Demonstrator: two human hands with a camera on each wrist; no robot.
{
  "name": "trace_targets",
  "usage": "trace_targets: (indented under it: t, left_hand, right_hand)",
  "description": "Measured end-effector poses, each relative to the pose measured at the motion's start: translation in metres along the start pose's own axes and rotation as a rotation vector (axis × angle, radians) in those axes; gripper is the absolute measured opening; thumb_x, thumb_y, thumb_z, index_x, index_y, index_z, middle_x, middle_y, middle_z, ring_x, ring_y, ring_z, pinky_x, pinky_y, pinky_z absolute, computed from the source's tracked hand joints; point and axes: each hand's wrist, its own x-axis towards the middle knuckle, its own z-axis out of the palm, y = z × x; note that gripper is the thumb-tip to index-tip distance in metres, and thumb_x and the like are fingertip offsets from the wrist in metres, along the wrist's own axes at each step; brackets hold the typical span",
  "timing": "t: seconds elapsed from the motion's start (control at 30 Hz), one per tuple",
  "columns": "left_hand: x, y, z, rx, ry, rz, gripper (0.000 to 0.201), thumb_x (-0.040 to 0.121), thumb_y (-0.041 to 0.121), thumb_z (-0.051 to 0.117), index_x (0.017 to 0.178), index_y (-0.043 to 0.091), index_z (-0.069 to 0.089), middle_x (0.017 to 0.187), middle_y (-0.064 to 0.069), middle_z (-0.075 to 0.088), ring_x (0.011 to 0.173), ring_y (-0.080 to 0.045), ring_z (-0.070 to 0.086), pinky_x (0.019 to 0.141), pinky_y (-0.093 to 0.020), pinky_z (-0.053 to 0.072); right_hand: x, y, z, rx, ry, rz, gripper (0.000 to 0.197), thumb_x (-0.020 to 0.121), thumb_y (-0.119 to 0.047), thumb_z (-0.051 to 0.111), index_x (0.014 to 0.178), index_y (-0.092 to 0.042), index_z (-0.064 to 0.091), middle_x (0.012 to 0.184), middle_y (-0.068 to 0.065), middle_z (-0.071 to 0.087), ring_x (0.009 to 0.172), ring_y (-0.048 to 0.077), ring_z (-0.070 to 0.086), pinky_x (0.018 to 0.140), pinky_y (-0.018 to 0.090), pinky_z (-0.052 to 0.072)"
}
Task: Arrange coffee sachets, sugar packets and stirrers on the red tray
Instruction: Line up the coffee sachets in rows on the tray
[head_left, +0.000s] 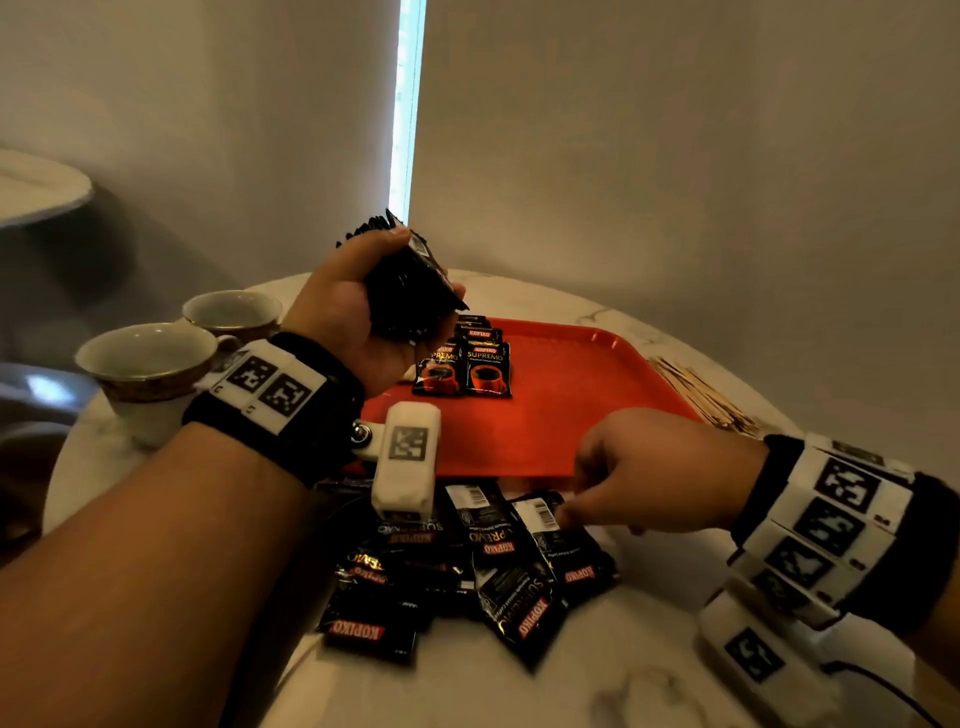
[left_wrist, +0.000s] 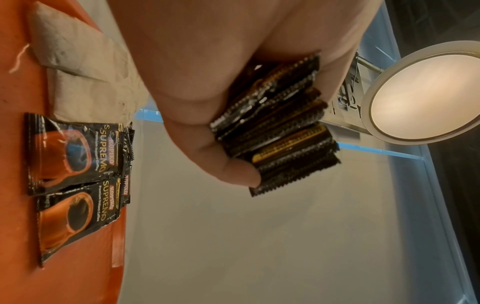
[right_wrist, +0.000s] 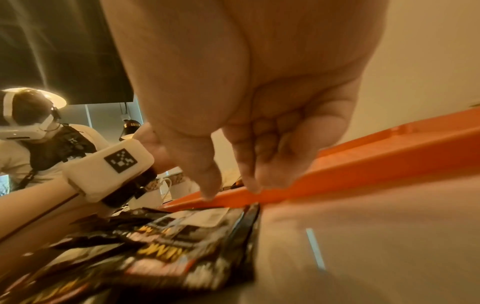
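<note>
A stack of sachets (head_left: 410, 280) is clutched in the left hand (head_left: 353, 317); the right hand (head_left: 639, 467), loosely spread, is lowered to a loose sachet (head_left: 550, 530), which must next be pinched.

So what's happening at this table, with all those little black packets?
A person is sorting coffee sachets onto a red tray. Their left hand grips a stack of sachets above the tray's far left corner, where a few sachets already lie in neat overlapping rows. The right hand reaches into a loose pile of sachets on the marble table in front of the tray; the blur hides whether it holds one. Wooden stirrers wait beside the tray, and two cups stand left.
</note>
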Motion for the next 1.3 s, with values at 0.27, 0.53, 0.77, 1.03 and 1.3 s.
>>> trace_targets:
  t: [0.27,0.53,0.77,1.03,1.3]
  left_hand:
    - [0.001,0.0,0.004,0.126,-0.055,-0.085,0.051,0.089,0.038,0.06,0.124,0.001,0.061,0.105,-0.015,0.067,0.088,-0.028,0.072,0.075,-0.044,0.061]
    - [0.009,0.003,0.012,0.12,-0.208,-0.082,0.044,0.097,0.036,0.051,0.128,0.006,0.059,0.11,-0.016,0.066,0.095,-0.03,0.069,0.076,-0.04,0.058]
    - [0.039,0.037,0.006,0.104,-0.171,-0.134,0.053,0.094,0.049,0.043,0.127,0.012,0.061,0.108,-0.013,0.069,0.092,-0.027,0.067,0.084,-0.037,0.05]
    - [0.051,0.019,-0.036,-0.022,-0.231,-0.11,0.05,0.108,0.036,0.026,0.136,0.001,0.049,0.098,-0.015,0.067,0.071,-0.02,0.07,0.068,-0.033,0.058]
    - [0.055,0.015,-0.044,0.051,-0.212,-0.139,0.049,0.099,0.038,0.038,0.127,0.001,0.055,0.108,-0.02,0.062,0.089,-0.029,0.066,0.079,-0.038,0.053]
  right_hand:
    - [0.019,-0.013,-0.057,0.342,0.47,-0.3,0.06,0.054,-0.072,0.076,0.101,-0.037,0.061,0.1,-0.013,0.066,0.093,0.001,0.063,0.085,0.037,0.057]
    - [0.075,-0.051,-0.106,0.473,0.238,-0.645,0.084,0.044,-0.045,0.097,0.115,-0.03,0.054,0.12,-0.005,0.065,0.113,0.015,0.066,0.094,0.044,0.056]
    - [0.123,-0.071,-0.106,0.711,0.34,-0.834,0.053,0.07,0.012,0.079,0.103,-0.009,0.043,0.104,0.015,0.065,0.095,0.024,0.073,0.075,0.038,0.063]
    - [0.163,-0.079,-0.075,0.782,0.323,-0.874,0.055,0.069,0.008,0.083,0.102,-0.007,0.041,0.101,0.01,0.065,0.094,0.021,0.072,0.074,0.037,0.062]
    - [0.17,-0.07,-0.063,0.857,0.182,-0.872,0.063,0.061,-0.01,0.093,0.103,-0.006,0.047,0.11,0.02,0.067,0.1,0.035,0.071,0.081,0.053,0.06]
